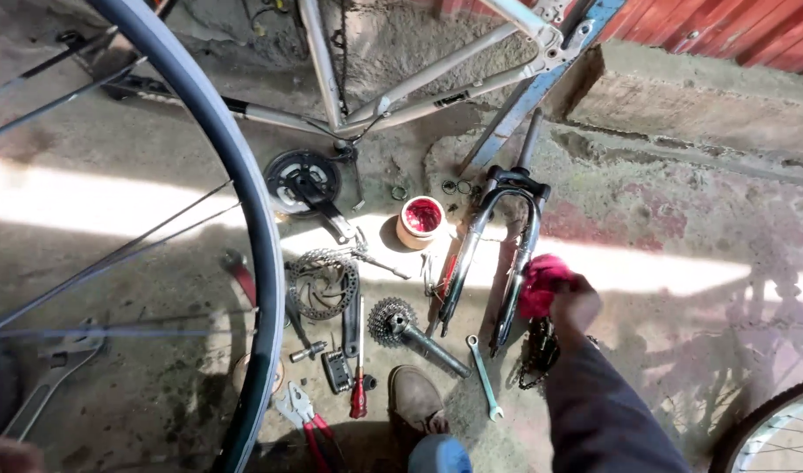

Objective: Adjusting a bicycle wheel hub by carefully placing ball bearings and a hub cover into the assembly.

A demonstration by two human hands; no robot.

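Spokes and a dark bicycle rim filled the left of the view, the rim arcing from the top down to the bottom edge. Only a blurred sliver of what may have been the left hand showed at the lower left corner, and whether its fingers were spread or closed could not be told. An adjustable wrench lay on the concrete just above it.

Right of the rim, a crankset lay below the bare silver frame, with a brake disc beneath it. Red-handled pliers and a red-handled screwdriver lay near the bottom, close to a brown shoe. A cassette on its axle sat just above the shoe, and a small tub of red grease stood in the sunlit strip. A combination spanner lay right of the cassette.

A suspension fork lay with its steerer pointing up and away. The right hand, in a dark sleeve, had its fingers closed round a red rag, pressing it against the fork's right leg. A loose chain lay heaped just below the hand. A tyred wheel edged into the lower right corner.
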